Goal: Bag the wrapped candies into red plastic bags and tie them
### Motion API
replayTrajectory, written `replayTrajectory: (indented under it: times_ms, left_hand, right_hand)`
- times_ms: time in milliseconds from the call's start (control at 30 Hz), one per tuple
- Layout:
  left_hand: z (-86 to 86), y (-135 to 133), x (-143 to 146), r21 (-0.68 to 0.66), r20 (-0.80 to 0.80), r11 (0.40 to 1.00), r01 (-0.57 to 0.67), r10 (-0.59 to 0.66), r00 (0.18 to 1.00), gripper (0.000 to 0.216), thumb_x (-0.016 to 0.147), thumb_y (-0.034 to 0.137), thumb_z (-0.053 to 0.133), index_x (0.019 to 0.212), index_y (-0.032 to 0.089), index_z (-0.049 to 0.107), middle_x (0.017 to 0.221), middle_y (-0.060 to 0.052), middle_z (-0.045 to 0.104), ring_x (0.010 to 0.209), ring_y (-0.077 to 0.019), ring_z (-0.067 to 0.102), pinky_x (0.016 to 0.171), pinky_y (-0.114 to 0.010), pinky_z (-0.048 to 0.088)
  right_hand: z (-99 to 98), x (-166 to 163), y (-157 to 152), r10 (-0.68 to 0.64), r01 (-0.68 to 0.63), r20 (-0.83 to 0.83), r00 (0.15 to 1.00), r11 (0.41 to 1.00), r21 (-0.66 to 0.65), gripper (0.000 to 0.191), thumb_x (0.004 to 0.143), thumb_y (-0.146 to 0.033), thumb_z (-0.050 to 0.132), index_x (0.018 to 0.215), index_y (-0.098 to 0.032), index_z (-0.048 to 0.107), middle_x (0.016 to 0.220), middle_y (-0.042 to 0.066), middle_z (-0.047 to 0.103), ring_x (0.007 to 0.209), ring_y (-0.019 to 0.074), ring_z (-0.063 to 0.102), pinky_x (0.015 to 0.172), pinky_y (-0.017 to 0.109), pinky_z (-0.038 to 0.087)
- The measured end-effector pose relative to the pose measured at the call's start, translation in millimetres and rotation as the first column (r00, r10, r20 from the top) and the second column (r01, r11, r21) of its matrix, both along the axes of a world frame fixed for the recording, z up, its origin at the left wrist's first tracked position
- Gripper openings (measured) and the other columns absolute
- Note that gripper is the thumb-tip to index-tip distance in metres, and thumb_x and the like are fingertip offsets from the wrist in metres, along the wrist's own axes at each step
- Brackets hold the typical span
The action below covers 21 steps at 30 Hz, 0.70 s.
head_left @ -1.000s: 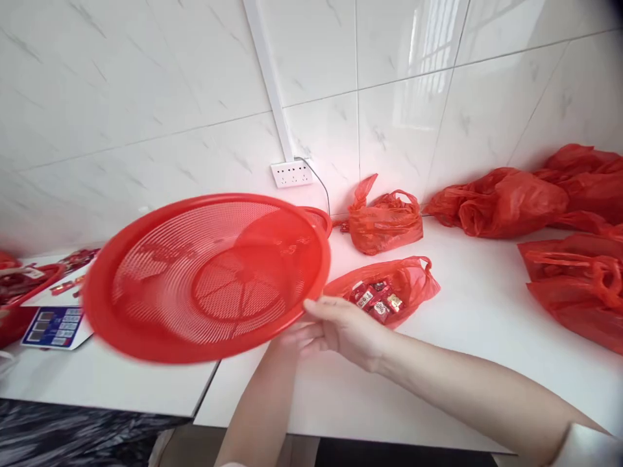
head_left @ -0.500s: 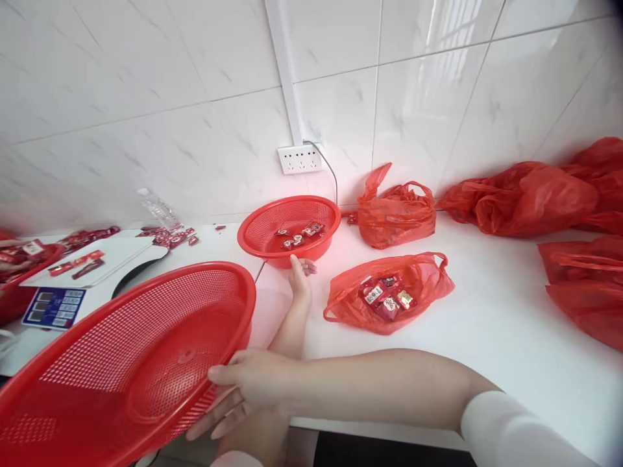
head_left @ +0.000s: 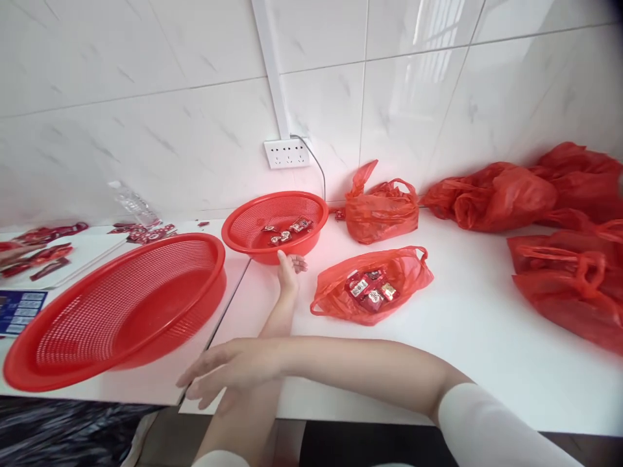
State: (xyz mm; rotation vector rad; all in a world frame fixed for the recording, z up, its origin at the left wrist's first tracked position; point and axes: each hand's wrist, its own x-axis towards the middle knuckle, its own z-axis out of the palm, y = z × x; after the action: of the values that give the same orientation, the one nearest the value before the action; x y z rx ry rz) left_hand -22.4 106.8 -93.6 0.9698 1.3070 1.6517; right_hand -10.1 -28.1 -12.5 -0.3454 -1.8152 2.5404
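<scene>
My right hand (head_left: 233,371) reaches across my left forearm. It is open, fingers spread, with nothing in it, just right of a large red plastic basket (head_left: 146,353) that rests on the table at the left. My left hand (head_left: 291,269) is stretched forward at the front of a smaller red basket (head_left: 304,245). Its thumb points up and its fingers are apart; whether it touches the basket I cannot tell. Several small wrapped packets (head_left: 300,225) lie in that basket. To the right of my left hand, an open red plastic bag (head_left: 335,301) holds several similar packets (head_left: 374,299).
More red bags (head_left: 382,214) stand along the wall and at the right (head_left: 559,279). At the left are a blue scale panel (head_left: 22,311), a clear bottle (head_left: 134,202), loose packets (head_left: 148,233) and a blurred hand of another person (head_left: 17,254). A socket strip (head_left: 287,154) is on the wall.
My right hand has let go of the large basket's rim. That basket has moved left and now sits on the table. My left hand stays by the smaller basket; the view has shifted slightly.
</scene>
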Motion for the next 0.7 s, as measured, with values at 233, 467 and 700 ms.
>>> replayTrajectory:
  times_ms: [233, 467, 700]
  left_hand:
    - [29.7, -20.6, 10.7, 0.202, -0.135, 0.974, 0.101, -0.075, 0.988, 0.048, 0.083, 0.059, 0.054, 0.056, 0.02, 0.059, 0.055, -0.004, 0.057, 0.053, -0.016, 0.053, 0.058, -0.029, 0.042]
    - [78.0, -58.8, 0.2, -0.522, -0.63, 0.827, 0.208, -0.538, 0.56, 0.033, 0.056, 0.047, 0.081, 0.055, 0.021, 0.062, 0.039, 0.001, 0.049, 0.036, -0.0173, 0.043, 0.047, -0.029, 0.029]
    - [80.0, -70.9, 5.3, -0.802, -0.559, 0.567, 0.188, -0.823, 0.099, 0.036, 0.064, 0.05, 0.066, 0.05, 0.019, 0.055, 0.051, -0.001, 0.056, 0.054, -0.0167, 0.052, 0.055, -0.027, 0.036]
  right_hand:
    - [86.6, 155.6, 14.7, -0.03, 0.092, -0.091, 0.995, 0.564, 0.82, 0.029, 0.085, -0.022, 0.062, 0.114, -0.019, 0.065, 0.107, 0.003, 0.067, 0.093, 0.0155, 0.063, 0.081, 0.022, 0.047]
    - [85.4, 271.4, 70.1, -0.701, 0.413, -0.214, 0.68, 0.125, 0.902, 0.017, 0.08, -0.032, 0.06, 0.089, -0.025, 0.073, 0.085, 0.002, 0.069, 0.076, 0.0182, 0.062, 0.061, 0.025, 0.041]
    - [71.1, 326.8, 117.1, -0.866, -0.069, 0.451, 0.214, 0.448, 0.892, 0.03, 0.071, -0.048, 0.067, 0.062, -0.019, 0.067, 0.078, 0.008, 0.069, 0.078, 0.0252, 0.064, 0.066, 0.032, 0.045]
